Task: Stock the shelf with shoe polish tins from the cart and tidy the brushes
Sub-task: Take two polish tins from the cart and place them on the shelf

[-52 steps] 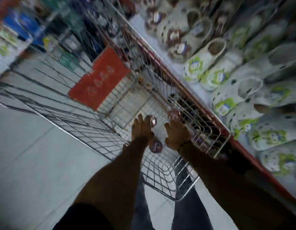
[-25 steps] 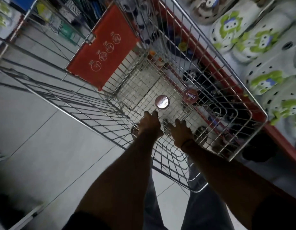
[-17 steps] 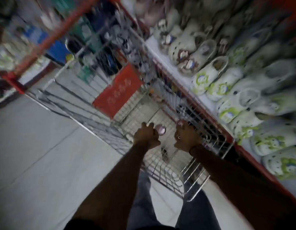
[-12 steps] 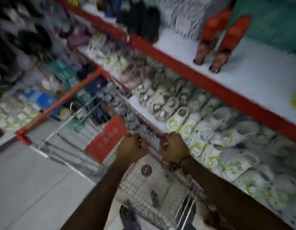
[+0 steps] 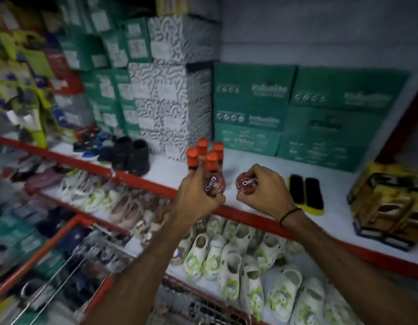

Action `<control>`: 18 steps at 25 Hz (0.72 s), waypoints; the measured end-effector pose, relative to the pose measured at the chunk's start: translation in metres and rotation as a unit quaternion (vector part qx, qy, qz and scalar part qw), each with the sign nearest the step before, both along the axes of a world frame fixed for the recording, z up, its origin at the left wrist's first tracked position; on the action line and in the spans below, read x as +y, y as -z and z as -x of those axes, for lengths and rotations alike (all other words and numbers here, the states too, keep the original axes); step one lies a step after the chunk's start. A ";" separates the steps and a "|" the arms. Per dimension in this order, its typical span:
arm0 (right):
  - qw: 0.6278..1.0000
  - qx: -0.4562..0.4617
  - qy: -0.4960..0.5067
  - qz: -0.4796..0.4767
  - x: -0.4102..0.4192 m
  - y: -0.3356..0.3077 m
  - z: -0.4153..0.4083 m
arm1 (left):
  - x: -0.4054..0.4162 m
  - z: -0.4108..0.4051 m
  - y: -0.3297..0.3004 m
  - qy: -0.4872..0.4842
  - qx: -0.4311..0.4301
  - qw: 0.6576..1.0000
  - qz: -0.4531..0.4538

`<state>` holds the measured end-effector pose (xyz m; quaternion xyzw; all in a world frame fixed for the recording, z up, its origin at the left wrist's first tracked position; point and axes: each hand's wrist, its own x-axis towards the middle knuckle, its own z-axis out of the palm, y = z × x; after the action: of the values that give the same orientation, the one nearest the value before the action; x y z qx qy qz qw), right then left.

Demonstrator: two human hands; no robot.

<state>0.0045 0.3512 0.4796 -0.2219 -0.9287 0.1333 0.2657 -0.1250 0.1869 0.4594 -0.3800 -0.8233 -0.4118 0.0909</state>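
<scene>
My left hand point(image 5: 195, 200) grips a round dark-red Cherry shoe polish tin point(image 5: 214, 186), held on edge with its lid facing me. My right hand point(image 5: 265, 188) grips a second Cherry tin point(image 5: 246, 181) the same way. Both hands hover at the front lip of the white shelf point(image 5: 248, 171) with the red edge. Two black brushes point(image 5: 306, 193) with yellow backs lie side by side on the shelf, just right of my right hand. The wire cart point(image 5: 198, 309) shows only at the bottom edge.
Several polish bottles with orange caps point(image 5: 203, 154) stand right behind my left hand. Green boxes point(image 5: 304, 113) and patterned shoe boxes point(image 5: 170, 95) line the shelf's back. Black shoes point(image 5: 130, 154) sit left, a yellow-black carton point(image 5: 390, 202) right. White clogs point(image 5: 238, 261) fill the shelf below.
Both hands closed on tins inside the cart, then rose out of it and up to the upper shelf. My view swung from the cart floor up to the shelf.
</scene>
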 end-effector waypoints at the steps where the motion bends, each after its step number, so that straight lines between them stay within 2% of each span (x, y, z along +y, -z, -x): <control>1: 0.999 -0.030 0.027 -0.010 0.016 -0.005 -0.007 | 0.023 -0.004 -0.006 0.023 0.002 1.000 0.006; 5: 0.988 -0.115 0.080 -0.062 0.057 0.005 -0.016 | 0.094 -0.014 0.003 0.073 -0.017 0.994 0.079; 10: 0.970 -0.225 0.053 -0.071 0.099 0.042 0.001 | 0.146 0.002 0.045 0.089 -0.029 0.986 0.136; 13: 0.965 -0.239 0.060 -0.094 0.127 0.050 0.012 | 0.173 0.014 0.054 0.120 -0.034 0.984 0.127; 18: 0.965 -0.245 0.064 -0.062 0.162 0.045 0.030 | 0.211 0.029 0.052 0.129 -0.024 0.983 0.129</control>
<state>-0.0253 0.5129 0.4341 -0.2899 -0.9557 -0.0005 0.0508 -0.1542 0.3977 0.4072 -0.4816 -0.8156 -0.3191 -0.0323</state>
